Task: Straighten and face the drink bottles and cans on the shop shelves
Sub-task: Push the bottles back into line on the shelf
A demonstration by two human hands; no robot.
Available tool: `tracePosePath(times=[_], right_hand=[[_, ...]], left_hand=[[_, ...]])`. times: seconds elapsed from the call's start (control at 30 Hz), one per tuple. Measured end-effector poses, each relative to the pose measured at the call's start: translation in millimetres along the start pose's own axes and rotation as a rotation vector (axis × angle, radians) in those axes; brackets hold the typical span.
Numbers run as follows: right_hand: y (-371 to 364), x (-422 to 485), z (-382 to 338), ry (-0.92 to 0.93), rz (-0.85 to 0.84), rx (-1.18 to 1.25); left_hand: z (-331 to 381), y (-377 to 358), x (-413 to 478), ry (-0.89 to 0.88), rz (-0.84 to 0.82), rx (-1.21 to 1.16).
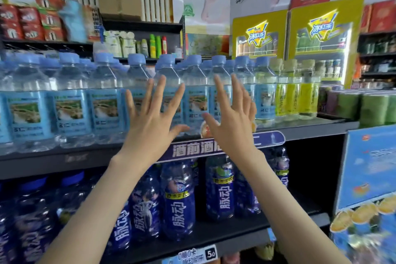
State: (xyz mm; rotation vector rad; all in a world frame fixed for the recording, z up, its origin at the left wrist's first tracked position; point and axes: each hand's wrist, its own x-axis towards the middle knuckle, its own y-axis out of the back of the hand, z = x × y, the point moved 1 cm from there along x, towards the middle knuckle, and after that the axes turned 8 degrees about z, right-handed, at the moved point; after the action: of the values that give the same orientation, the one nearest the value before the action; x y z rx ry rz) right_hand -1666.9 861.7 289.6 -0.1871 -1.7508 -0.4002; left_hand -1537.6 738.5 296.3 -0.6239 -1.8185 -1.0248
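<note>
I have my left hand (150, 121) and right hand (232, 123) just before the upright water bottles (196, 98), fingers (148, 94) spread and empty, both equally near

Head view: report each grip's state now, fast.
Left grip: open, fingers spread, holding nothing.
Right grip: open, fingers spread, holding nothing.

Bright, even shop light; edges bend and smear (wide lens), lower shelf (214, 240) shadowed.
</note>
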Motion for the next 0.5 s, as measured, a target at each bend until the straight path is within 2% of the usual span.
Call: tracePosePath(times=[0.1,0.3,0.5], right_hand=[[11,6,40,-0.166,-0.078,-0.068],[13,4,75,-0.222,-0.243,-0.038],[11,-4,74,-0.207,-0.198,-0.009]], left_hand=[[24,-9,8,-0.007,-0.027,0.009],[42,-26,14,0.117,-0.065,0.018],[48,-19,13,0.171,-0.171,0.027]])
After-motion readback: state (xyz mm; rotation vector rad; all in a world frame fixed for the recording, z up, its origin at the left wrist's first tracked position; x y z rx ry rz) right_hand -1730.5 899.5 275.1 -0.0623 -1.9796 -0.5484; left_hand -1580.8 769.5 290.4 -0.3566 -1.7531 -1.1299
